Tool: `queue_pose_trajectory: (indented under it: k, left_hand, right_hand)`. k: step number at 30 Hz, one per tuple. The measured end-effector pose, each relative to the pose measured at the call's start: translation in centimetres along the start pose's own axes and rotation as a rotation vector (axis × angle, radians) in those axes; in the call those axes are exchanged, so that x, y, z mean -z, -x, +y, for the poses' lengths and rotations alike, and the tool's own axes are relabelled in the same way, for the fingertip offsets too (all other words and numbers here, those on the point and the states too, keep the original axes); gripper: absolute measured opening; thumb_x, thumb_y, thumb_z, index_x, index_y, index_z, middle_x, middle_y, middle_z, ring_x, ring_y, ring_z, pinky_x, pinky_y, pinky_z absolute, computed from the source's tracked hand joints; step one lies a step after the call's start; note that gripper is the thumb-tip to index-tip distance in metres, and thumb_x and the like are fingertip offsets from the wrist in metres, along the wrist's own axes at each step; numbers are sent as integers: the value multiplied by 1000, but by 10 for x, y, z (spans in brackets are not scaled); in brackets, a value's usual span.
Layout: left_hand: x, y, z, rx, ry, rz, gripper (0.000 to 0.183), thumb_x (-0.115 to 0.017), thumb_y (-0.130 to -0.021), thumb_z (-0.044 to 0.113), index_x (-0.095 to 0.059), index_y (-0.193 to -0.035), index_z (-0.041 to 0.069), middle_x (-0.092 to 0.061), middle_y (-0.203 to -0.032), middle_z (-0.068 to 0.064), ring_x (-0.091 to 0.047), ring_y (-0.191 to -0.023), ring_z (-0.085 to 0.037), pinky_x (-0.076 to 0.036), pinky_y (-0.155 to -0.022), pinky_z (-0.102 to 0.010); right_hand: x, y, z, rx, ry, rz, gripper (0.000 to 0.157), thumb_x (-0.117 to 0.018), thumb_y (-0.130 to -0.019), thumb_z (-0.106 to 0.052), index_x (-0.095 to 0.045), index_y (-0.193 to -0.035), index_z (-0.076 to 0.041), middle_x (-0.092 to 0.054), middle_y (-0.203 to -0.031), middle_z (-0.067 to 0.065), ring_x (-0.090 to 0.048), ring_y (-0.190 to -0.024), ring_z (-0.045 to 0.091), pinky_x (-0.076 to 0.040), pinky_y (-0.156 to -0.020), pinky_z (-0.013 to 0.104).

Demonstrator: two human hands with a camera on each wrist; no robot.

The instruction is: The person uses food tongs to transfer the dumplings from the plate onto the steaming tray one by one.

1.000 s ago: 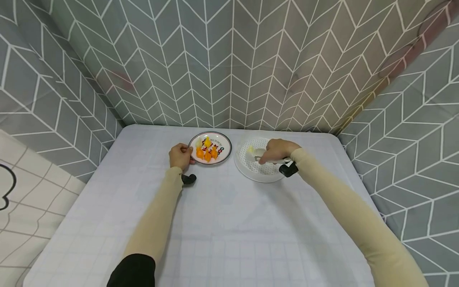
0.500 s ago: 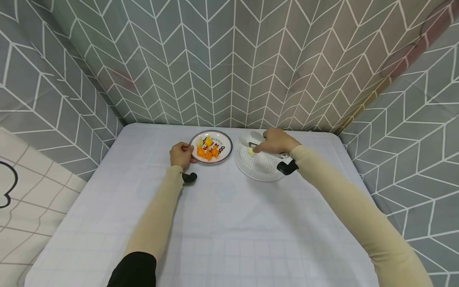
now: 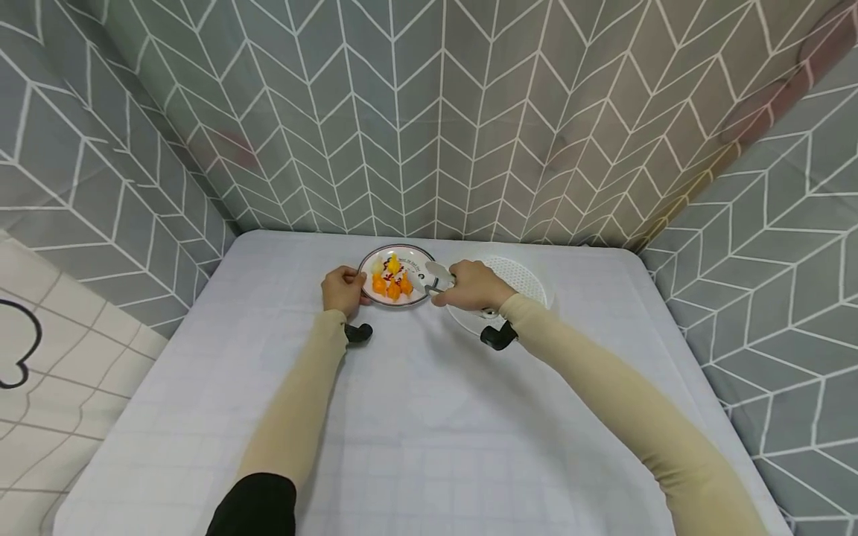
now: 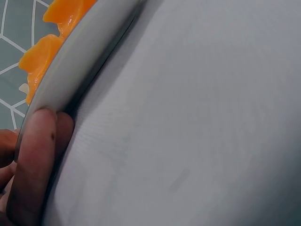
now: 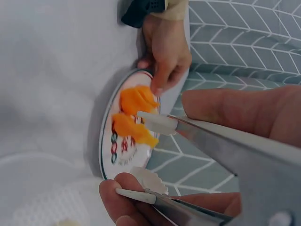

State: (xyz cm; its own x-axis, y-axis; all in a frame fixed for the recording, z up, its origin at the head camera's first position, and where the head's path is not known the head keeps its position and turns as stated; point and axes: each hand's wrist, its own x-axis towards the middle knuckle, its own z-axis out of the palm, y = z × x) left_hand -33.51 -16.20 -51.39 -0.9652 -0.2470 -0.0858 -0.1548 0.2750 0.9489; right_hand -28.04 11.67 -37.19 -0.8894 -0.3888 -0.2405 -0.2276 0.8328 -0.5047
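Fingers of your right hand (image 3: 474,286) grip metal tongs (image 5: 221,146), presumably to keep skin off the orange pieces (image 3: 394,290) on the plate (image 3: 417,262); the white tips (image 5: 162,123) stand apart, nothing between them, at the plate's right rim. Your left hand (image 3: 343,290) pinches the opposite rim, likely for steadiness. Your right forearm (image 3: 603,376) slants inward, passing the white perforated tray (image 3: 518,277).

Head view: above the counter's (image 3: 375,417) near side, facing forward and down, well back, both forearms in frame, chevron-patterned curtain (image 3: 415,112) beyond. Left wrist view: low, tilted, very near the plate (image 4: 80,61) rim and left hand (image 4: 34,162); right wrist view: close behind the tongs (image 5: 254,174), rolled sideways, facing across to the plate. All three share plate and left hand; head and right wrist also share the white perforated dish (image 3: 516,275).
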Motion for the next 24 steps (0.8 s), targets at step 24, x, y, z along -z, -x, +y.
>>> queue_pose_trajectory:
  k: [24]
  left_hand:
    - [0, -3, -2, -12, -13, 10, 24, -63, -108, 14, -63, -123, -4, -62, -101, -17, -66, -52, -14, -65, -55, -27]
  right_hand:
    - [-32, -26, -5, -34, 24, -45, 55, -73, -91, -39, -67, -125, 3, -69, -113, 16, -61, -93, 27, -53, -77, 34]
